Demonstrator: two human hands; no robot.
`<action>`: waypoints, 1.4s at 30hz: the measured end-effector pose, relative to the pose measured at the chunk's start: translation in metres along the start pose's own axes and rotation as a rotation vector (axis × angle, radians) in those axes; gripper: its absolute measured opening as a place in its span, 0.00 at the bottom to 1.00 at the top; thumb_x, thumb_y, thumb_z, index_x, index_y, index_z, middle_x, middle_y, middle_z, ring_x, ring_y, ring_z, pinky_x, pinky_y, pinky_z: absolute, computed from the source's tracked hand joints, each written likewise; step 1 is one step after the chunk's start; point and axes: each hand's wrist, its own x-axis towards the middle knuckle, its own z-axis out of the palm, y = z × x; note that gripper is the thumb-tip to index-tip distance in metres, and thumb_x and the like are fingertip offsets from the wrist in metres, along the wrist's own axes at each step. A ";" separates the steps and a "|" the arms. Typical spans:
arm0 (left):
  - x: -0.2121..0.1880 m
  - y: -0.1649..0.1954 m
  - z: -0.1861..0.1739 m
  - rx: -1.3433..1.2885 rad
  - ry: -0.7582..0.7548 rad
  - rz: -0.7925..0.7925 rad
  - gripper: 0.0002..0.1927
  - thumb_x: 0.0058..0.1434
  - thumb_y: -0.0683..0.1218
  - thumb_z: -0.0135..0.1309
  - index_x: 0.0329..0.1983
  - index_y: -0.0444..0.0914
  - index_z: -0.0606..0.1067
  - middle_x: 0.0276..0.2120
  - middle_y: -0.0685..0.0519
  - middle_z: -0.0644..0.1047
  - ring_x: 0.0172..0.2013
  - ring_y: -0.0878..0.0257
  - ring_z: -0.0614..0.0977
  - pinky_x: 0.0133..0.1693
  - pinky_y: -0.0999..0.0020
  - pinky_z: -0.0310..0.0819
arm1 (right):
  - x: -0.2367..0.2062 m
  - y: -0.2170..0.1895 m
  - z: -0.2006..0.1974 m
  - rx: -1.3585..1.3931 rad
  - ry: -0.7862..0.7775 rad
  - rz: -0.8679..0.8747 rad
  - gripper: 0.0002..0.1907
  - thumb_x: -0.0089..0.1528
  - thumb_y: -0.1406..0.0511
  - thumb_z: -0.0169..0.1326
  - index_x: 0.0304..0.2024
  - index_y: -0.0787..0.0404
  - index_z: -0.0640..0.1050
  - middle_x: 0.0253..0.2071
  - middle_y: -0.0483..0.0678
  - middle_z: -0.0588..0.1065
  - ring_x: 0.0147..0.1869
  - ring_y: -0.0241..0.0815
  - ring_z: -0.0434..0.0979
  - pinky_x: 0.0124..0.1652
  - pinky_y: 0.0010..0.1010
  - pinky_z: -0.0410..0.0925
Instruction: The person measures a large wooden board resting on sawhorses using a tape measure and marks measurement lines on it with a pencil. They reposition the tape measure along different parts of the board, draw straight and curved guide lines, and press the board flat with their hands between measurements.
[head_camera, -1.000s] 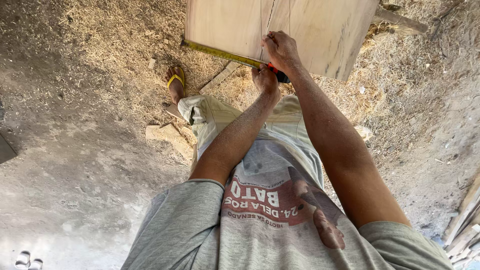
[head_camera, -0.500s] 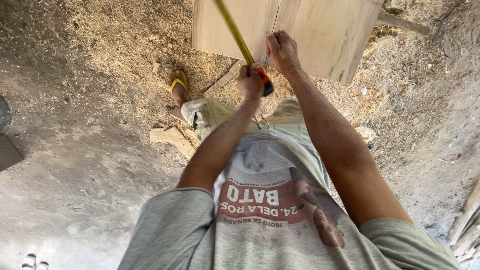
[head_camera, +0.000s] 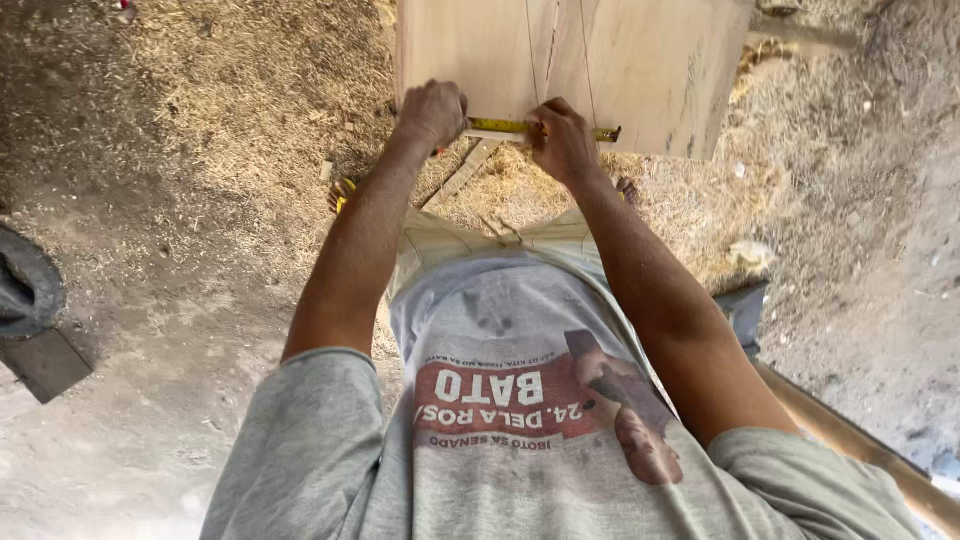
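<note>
Yellow tape measure (head_camera: 545, 128) lies flat across the near end of the pale wooden board (head_camera: 640, 60), its far tip close to the board's right edge. Left hand (head_camera: 432, 112) is clenched over the tape's case end at the board's left side; right hand (head_camera: 562, 140) pins the blade against the wood mid-span. Two thin lines already run lengthwise on the board; no cut visible, sawdust-strewn floor (head_camera: 200, 150) below.
</note>
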 end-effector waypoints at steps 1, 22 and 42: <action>0.003 0.002 -0.004 0.022 -0.042 -0.001 0.14 0.66 0.55 0.59 0.42 0.40 0.81 0.33 0.50 0.81 0.29 0.63 0.81 0.32 0.65 0.80 | 0.001 0.003 -0.001 -0.013 -0.029 0.095 0.07 0.63 0.64 0.66 0.40 0.61 0.84 0.40 0.51 0.80 0.39 0.42 0.81 0.41 0.34 0.77; -0.008 -0.016 0.010 0.224 0.279 -0.113 0.18 0.57 0.63 0.64 0.32 0.45 0.81 0.27 0.57 0.76 0.33 0.62 0.75 0.41 0.57 0.72 | 0.011 0.011 0.003 0.006 -0.095 0.569 0.14 0.54 0.60 0.73 0.32 0.60 0.82 0.34 0.49 0.82 0.36 0.40 0.81 0.37 0.34 0.76; 0.001 -0.002 -0.002 0.249 0.056 -0.238 0.23 0.61 0.64 0.62 0.42 0.42 0.76 0.29 0.53 0.77 0.32 0.60 0.78 0.45 0.52 0.75 | 0.010 0.014 -0.006 0.036 -0.104 0.549 0.14 0.50 0.60 0.76 0.31 0.58 0.85 0.31 0.47 0.82 0.38 0.41 0.80 0.53 0.44 0.69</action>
